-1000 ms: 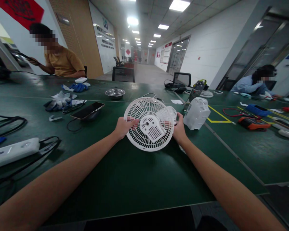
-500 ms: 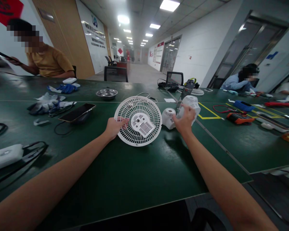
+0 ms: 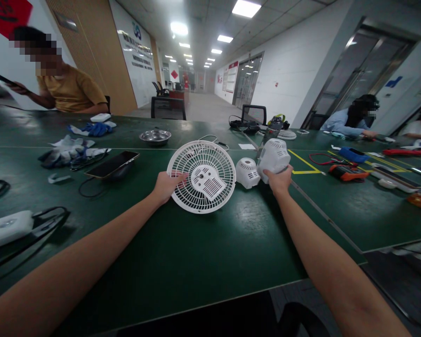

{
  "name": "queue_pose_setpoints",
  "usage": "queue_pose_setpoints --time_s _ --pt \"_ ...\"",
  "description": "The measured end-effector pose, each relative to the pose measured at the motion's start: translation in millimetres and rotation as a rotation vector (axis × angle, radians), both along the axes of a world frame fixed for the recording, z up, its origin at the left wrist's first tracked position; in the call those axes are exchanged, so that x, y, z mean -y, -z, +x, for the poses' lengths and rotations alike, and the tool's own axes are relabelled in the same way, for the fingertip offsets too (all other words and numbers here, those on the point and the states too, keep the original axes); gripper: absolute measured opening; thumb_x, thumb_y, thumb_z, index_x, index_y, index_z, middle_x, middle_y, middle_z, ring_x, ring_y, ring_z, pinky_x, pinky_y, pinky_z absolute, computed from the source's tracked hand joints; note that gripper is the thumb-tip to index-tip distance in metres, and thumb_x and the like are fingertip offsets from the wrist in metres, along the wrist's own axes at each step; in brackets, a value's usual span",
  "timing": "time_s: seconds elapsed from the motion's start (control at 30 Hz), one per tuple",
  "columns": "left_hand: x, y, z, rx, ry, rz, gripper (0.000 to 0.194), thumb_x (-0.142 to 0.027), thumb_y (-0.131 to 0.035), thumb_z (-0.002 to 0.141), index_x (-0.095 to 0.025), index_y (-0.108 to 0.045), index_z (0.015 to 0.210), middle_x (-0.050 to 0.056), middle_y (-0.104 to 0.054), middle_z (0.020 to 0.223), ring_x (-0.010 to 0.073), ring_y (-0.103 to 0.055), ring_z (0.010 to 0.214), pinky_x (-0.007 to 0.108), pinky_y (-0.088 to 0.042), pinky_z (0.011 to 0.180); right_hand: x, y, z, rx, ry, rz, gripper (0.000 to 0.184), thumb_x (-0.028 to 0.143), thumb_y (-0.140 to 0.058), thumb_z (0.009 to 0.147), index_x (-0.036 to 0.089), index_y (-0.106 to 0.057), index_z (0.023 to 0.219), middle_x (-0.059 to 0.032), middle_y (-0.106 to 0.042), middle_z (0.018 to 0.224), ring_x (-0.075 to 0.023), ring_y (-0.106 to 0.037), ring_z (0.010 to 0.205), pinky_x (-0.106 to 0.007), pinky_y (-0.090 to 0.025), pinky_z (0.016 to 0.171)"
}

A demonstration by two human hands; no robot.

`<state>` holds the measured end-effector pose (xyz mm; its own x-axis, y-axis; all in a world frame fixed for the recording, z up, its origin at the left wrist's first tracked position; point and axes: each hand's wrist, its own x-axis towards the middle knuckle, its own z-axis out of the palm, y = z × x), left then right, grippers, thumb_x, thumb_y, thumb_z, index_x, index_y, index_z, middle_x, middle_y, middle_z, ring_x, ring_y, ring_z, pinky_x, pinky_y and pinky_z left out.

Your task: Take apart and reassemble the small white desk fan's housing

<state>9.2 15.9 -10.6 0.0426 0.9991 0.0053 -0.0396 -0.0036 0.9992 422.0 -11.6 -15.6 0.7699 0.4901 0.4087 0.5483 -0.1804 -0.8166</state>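
My left hand (image 3: pixel 166 188) grips the left rim of a round white fan grille (image 3: pixel 221 164), thumb across its bars. The grille is tilted toward me and shows a slotted plate at its centre. On the right, my right hand (image 3: pixel 279 179) is closed round the lower right side of a white vented plastic housing (image 3: pixel 274 157); its far fingers are hidden behind the part. Between grille and housing, a smaller white vented cover (image 3: pixel 248 173) rests on the green table (image 3: pixel 210 262). A pale cord (image 3: pixel 208 137) lies behind the grille.
Left are a phone (image 3: pixel 114 164), gloves (image 3: pixel 70 150) and a power strip (image 3: pixel 10 229) with black cables. A metal bowl (image 3: pixel 155 136) sits behind. Right lie an orange meter (image 3: pixel 348 172) and a blue case (image 3: pixel 354 154). Other people (image 3: pixel 70 89) sit at the table's far edges.
My right hand has left the grille and the smaller cover, moved right and taken hold of the larger housing. My left hand keeps the grille. The view has turned slightly right.
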Motion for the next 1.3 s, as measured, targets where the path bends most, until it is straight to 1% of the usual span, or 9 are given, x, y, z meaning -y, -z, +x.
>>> queue_pose_setpoints --time_s 0.13,0.27,0.43,0.57,0.67,0.8,0.97,1.13,1.3 --pt "-1 1.8 0 0.016 -0.012 -0.001 0.023 -0.023 -0.084 0.071 -0.009 -0.073 0.086 0.01 -0.075 0.08 0.0215 -0.071 0.07 0.039 -0.06 0.071 2 -15.7 -7 0.035 0.056 0.202 0.087 0.05 -0.082 0.059 0.016 -0.046 0.13 -0.0174 -0.067 0.118 -0.0359 -0.065 0.109 -0.049 -0.047 0.097" --pt "2 -1.6 0 0.026 0.012 0.002 0.022 -0.022 -0.082 0.073 -0.009 -0.073 0.088 0.011 -0.075 0.082 0.0229 -0.072 0.073 0.039 -0.061 0.071 6 -31.6 -27 0.127 -0.08 0.34 0.088 0.053 -0.077 0.067 0.015 -0.039 0.137 -0.0157 -0.069 0.112 -0.0318 -0.068 0.099 -0.046 -0.051 0.088" --pt "3 -2.5 0 0.012 0.001 0.003 0.023 -0.022 -0.082 0.073 -0.01 -0.073 0.091 0.011 -0.076 0.085 0.0239 -0.073 0.074 0.04 -0.061 0.072 8 -29.3 -61 0.172 -0.238 0.189 0.092 0.054 -0.08 0.063 0.016 -0.042 0.137 -0.0149 -0.07 0.11 -0.0324 -0.069 0.097 -0.047 -0.051 0.088" --pt "1 -0.2 -1 0.021 0.018 0.0 0.023 -0.023 -0.082 0.074 -0.011 -0.073 0.092 0.011 -0.077 0.087 0.025 -0.074 0.077 0.041 -0.062 0.073 8 -23.4 -72 0.171 -0.256 0.058 0.085 0.056 -0.079 0.062 0.017 -0.048 0.131 -0.0167 -0.07 0.113 -0.0355 -0.068 0.102 -0.049 -0.049 0.093" --pt "2 -1.9 -1 0.01 0.025 -0.001 0.022 -0.022 -0.082 0.076 -0.011 -0.073 0.092 0.011 -0.077 0.087 0.025 -0.074 0.077 0.041 -0.062 0.072 6 -25.8 -57 0.151 -0.194 0.085 0.087 0.056 -0.079 0.062 0.017 -0.047 0.133 -0.0164 -0.07 0.113 -0.0339 -0.068 0.1 -0.048 -0.05 0.091" --pt "5 -5.7 -1 0.009 0.015 -0.005 0.02 -0.02 -0.081 0.076 -0.01 -0.073 0.091 0.011 -0.076 0.086 0.0239 -0.074 0.076 0.041 -0.062 0.072 5 -30.6 -14 0.138 -0.074 0.14 0.09 0.052 -0.082 0.058 0.019 -0.046 0.133 -0.0141 -0.07 0.111 -0.0323 -0.067 0.098 -0.047 -0.05 0.091" --pt "1 -1.5 0 0.014 0.003 0.007 0.021 -0.021 -0.082 0.074 -0.01 -0.073 0.088 0.01 -0.076 0.083 0.0226 -0.073 0.073 0.039 -0.061 0.07 4 -22.9 31 0.077 0.015 0.148 0.087 0.047 -0.084 0.053 0.021 -0.048 0.127 -0.0123 -0.069 0.111 -0.0338 -0.066 0.104 -0.05 -0.048 0.095" --pt "-4 5.7 0 0.026 -0.016 0.041 0.019 -0.023 -0.084 0.071 -0.01 -0.074 0.082 0.008 -0.074 0.076 0.0197 -0.07 0.066 0.036 -0.059 0.066 0 -16.3 39 0.049 -0.05 0.199 0.082 0.041 -0.078 0.06 0.023 -0.041 0.13 -0.0128 -0.064 0.121 -0.0314 -0.064 0.109 -0.049 -0.047 0.098" --pt "-1 3.0 0 0.033 -0.006 0.026 0.021 -0.023 -0.084 0.071 -0.01 -0.074 0.084 0.01 -0.075 0.08 0.0221 -0.072 0.071 0.04 -0.06 0.071 2 -24.4 38 0.144 -0.071 0.282 0.087 0.043 -0.076 0.067 0.02 -0.035 0.139 -0.015 -0.06 0.124 -0.0308 -0.063 0.11 -0.048 -0.047 0.098"
